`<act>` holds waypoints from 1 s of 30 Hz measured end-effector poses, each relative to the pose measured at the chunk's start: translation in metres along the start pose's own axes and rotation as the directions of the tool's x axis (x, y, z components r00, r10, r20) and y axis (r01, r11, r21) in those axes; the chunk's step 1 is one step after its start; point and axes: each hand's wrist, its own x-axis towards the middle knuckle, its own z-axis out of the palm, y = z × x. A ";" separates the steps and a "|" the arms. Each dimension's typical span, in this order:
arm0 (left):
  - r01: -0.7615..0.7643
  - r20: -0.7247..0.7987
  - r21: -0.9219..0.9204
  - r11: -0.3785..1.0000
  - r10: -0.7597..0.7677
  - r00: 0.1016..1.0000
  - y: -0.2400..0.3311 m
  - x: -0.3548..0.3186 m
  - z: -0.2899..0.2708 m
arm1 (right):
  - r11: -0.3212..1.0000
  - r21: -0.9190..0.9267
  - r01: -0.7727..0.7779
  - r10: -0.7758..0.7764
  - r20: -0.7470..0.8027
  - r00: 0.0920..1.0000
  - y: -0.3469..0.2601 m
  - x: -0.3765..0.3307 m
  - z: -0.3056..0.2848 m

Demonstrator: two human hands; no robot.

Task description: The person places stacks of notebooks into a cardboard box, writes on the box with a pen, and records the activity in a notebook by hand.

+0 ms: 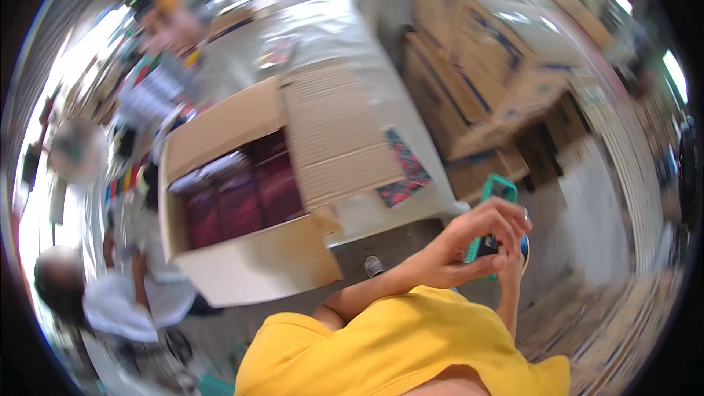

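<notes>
To the right of the table's near corner, both my hands meet at a teal-green tool with a dark middle [501, 187], which looks like a hand-held tape dispenser. My left hand [480, 238] reaches across in front of it, its fingers bent and its thumb close to the fingertips. Whatever those fingers pinch is too small to make out. Behind it, my right hand [511, 268] grips the tool and is mostly hidden. A bit of blue shows beside the right hand. On the table stands an open cardboard box [249, 275] holding dark red packages [238, 205], some in clear wrap.
The table [374, 66] has a pale, shiny cover. A patterned red-and-black piece [403, 169] lies by the box's open flap. Large cartons [484, 59] are stacked to the right. One person [139, 297] is at the lower left, another [172, 26] at the far left.
</notes>
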 end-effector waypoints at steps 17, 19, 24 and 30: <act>0.218 0.213 -0.969 -0.118 0.056 0.976 -0.036 0.029 0.323 | 0.874 0.169 -0.456 0.482 -0.419 0.769 0.129 -0.152 -0.138; 0.374 0.367 -0.895 -0.241 0.077 0.927 -0.057 0.028 0.350 | 0.805 0.211 -0.555 0.590 -0.390 0.707 0.151 -0.176 -0.165; 0.536 0.527 -0.750 -0.387 0.141 0.838 -0.118 0.035 0.425 | 0.784 0.181 -0.594 0.592 -0.509 0.625 0.218 -0.225 -0.206; 0.535 0.558 -0.586 -0.609 0.176 0.811 -0.157 0.034 0.494 | 0.700 0.271 -0.661 0.672 -0.562 0.482 0.264 -0.259 -0.253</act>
